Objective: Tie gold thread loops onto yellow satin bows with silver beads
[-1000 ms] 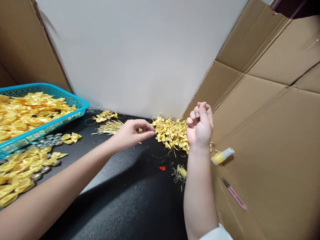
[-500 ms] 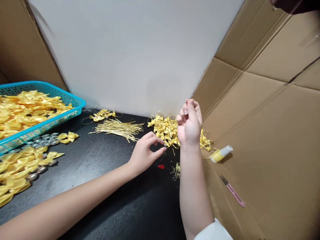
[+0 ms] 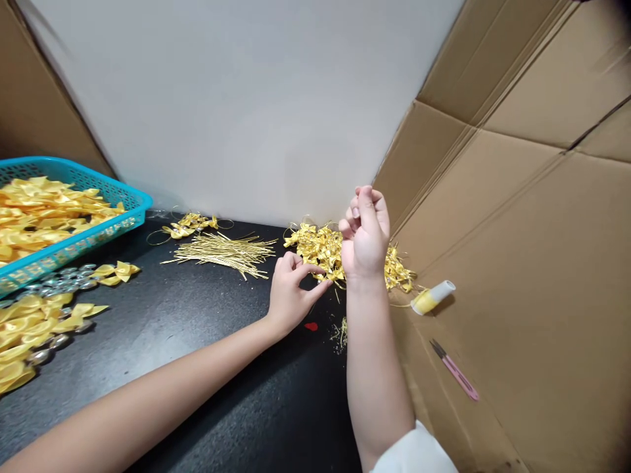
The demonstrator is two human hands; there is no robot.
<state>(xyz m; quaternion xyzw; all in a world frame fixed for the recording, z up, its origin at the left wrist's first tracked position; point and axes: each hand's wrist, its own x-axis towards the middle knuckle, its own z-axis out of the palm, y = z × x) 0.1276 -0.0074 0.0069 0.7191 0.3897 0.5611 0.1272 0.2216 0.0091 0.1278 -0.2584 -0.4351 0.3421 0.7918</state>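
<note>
My left hand point(image 3: 294, 292) is over the black table, thumb and forefinger brought together in a pinch at the near edge of a pile of yellow ribbon bows point(image 3: 315, 246). What lies between those fingertips is too small to make out against the bows. Raised in front of the pile's right part, my right hand point(image 3: 365, 233) has its palm toward me, fingers curled and thumb pressed on the forefinger. Anything in its grip is hidden. Below the hands lie a red piece point(image 3: 311, 326) and some gold thread clippings point(image 3: 340, 334).
A blue basket point(image 3: 140, 202) of yellow bows stands left, with silvery beads point(image 3: 64, 279) and more bows point(image 3: 34, 328) before it. Gold twist ties point(image 3: 224, 253) lie mid-table. On the right are a thread spool point(image 3: 434, 297), pink snips point(image 3: 456, 371) and a cardboard wall point(image 3: 532, 263).
The view has shifted slightly, so most things sit a little further left. My left hand has moved a bit right, toward the right hand. The right hand keeps its raised, curled pose.
</note>
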